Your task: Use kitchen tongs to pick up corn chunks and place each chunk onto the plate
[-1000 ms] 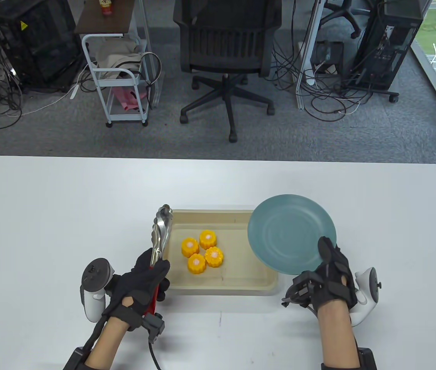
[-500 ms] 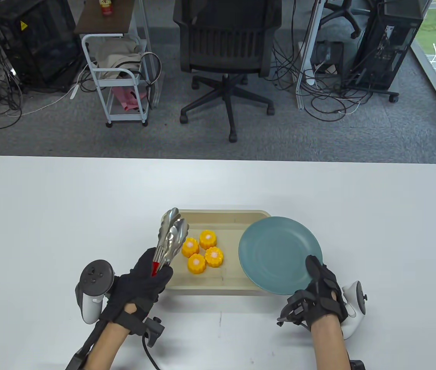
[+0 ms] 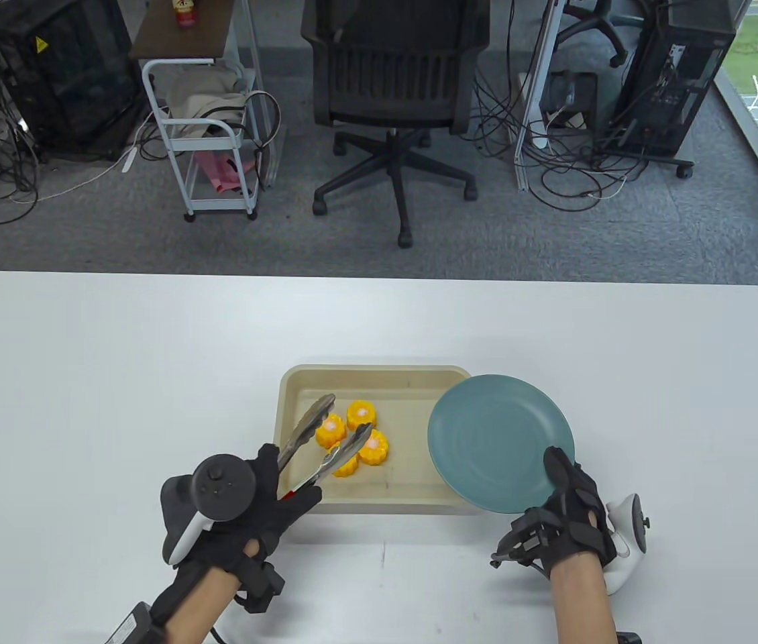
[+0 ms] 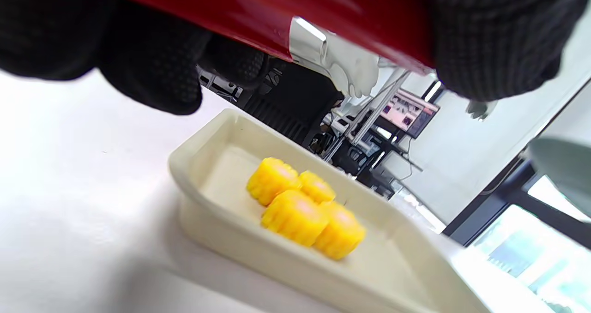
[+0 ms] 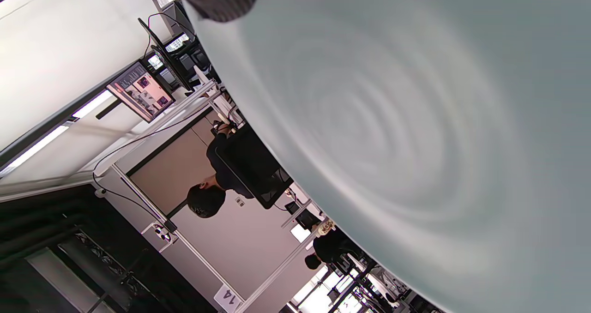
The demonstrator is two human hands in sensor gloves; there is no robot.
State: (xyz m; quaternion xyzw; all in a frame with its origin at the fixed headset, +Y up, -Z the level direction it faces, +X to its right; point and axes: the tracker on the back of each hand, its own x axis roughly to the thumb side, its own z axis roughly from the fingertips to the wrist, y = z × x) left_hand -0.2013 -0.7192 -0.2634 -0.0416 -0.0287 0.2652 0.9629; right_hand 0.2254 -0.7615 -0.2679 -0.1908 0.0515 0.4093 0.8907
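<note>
Several yellow corn chunks [image 3: 355, 437] [image 4: 302, 207] sit clustered in a beige tray [image 3: 298, 389] [image 4: 221, 225]. My left hand [image 3: 265, 500] grips the red handle of metal kitchen tongs [image 3: 322, 439] [image 4: 323, 50]. The tongs' two arms are spread apart over the corn, one on each side of the left chunk. My right hand [image 3: 570, 506] holds a teal plate [image 3: 500, 436] [image 5: 415, 133] by its near rim, thumb on top. The plate is lifted and overlaps the tray's right end.
The tray lies near the front middle of a white table [image 3: 117, 376]. Beyond the table's far edge stand an office chair [image 3: 396, 87], a small trolley [image 3: 208, 134] and computer cases with cables. People sit at desks in the right wrist view.
My left hand has rolled over and swung the tongs right and down over the corn, with their arms now spread apart. The plate came down-left over the tray, then shifted slightly right.
</note>
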